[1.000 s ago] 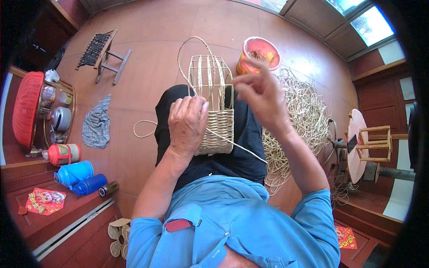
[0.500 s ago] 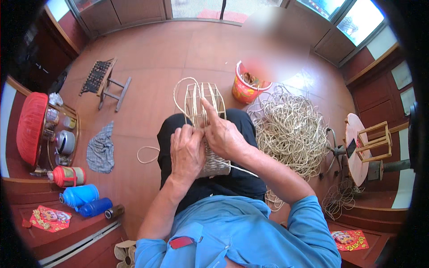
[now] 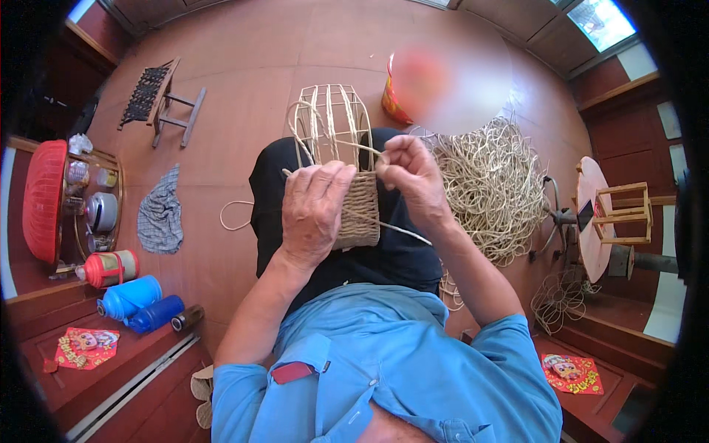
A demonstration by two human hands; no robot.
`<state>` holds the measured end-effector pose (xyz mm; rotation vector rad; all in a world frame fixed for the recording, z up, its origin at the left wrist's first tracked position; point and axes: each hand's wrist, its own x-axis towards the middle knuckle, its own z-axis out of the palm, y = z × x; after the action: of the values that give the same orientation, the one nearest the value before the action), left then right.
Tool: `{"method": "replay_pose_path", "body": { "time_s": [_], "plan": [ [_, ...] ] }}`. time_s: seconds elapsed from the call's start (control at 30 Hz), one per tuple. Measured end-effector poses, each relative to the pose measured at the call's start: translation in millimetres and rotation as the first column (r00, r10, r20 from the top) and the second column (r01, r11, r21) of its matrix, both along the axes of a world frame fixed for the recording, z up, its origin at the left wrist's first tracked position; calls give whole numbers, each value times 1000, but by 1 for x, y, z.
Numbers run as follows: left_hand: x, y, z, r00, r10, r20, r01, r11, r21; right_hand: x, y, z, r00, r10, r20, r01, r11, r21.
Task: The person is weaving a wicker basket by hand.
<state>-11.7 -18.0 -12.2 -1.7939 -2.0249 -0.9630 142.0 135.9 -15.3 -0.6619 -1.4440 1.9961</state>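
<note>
Sleeves of a blue shirt (image 3: 413,384) sit at the bottom, and two bare arms reach up from them. The left hand (image 3: 314,210) lies flat on the woven side of a half-made basket (image 3: 351,192) that rests on the person's lap, fingers curled around it to hold it steady. The right hand (image 3: 410,173) has come back down to the basket's edge; a second ago it was lifted high, pulling the strand long. Now its fingers pinch a thin pale cane strand (image 3: 391,229) close to the weave, so that pull looks finished and the strand seems snug.

The basket's lower part is tight and bumpy, a brownish weave. Above it, bare ribs stand up and bend into an arch. Farther off, to the right, a big messy heap of loose cane (image 3: 491,184) lies on the smooth red-brown floor. On the left are a checked cloth (image 3: 161,215), blue bottles (image 3: 140,304) and a small wooden stool (image 3: 162,100).
</note>
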Motion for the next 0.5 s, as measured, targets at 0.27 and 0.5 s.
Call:
{"method": "replay_pose_path", "body": {
  "time_s": [0.27, 0.5],
  "plan": [
    [16, 4, -3, 993, 8, -116, -15, 998, -64, -7, 19, -5, 990, -125, 64, 102, 955, 277],
    [16, 13, 7, 999, 23, -36, -27, 990, -139, -23, 11, 1, 992, -111, 57, 88, 946, 313]
  ]
}}
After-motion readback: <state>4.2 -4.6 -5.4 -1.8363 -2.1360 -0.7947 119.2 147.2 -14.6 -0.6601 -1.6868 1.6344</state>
